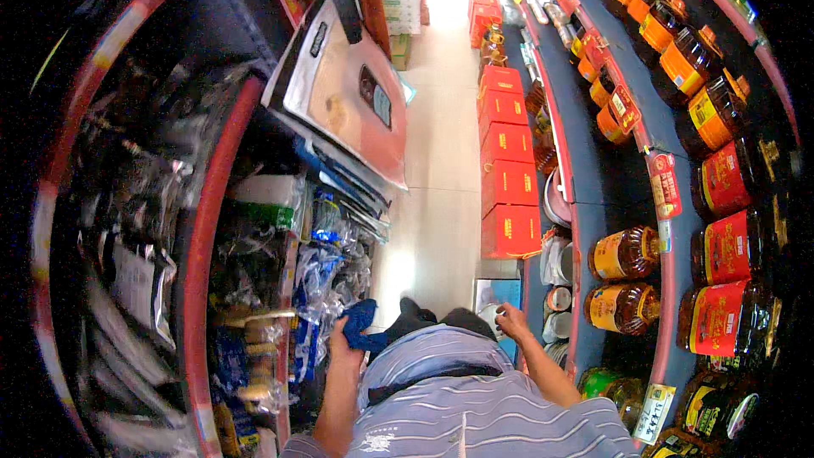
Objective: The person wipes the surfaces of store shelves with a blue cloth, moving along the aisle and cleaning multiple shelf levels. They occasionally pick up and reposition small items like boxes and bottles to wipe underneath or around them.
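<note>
I look down a narrow shop aisle over my striped shirt. My left hand [343,341] grips a crumpled blue cloth [363,327] at the edge of the left shelf, among clear plastic packets [326,276]. My right hand [512,321] reaches out to the low right shelf, its fingers curled over a white bowl-like item [492,315] that is mostly hidden. Whether it grips that item is unclear.
Red cartons [509,178] are stacked along the tiled floor [441,119]. Large amber oil bottles [623,254] fill the right shelves [593,170]. Flat boxed goods [356,97] lean on the red-edged left shelf [208,229]. Stacked bowls [560,259] sit low on the right.
</note>
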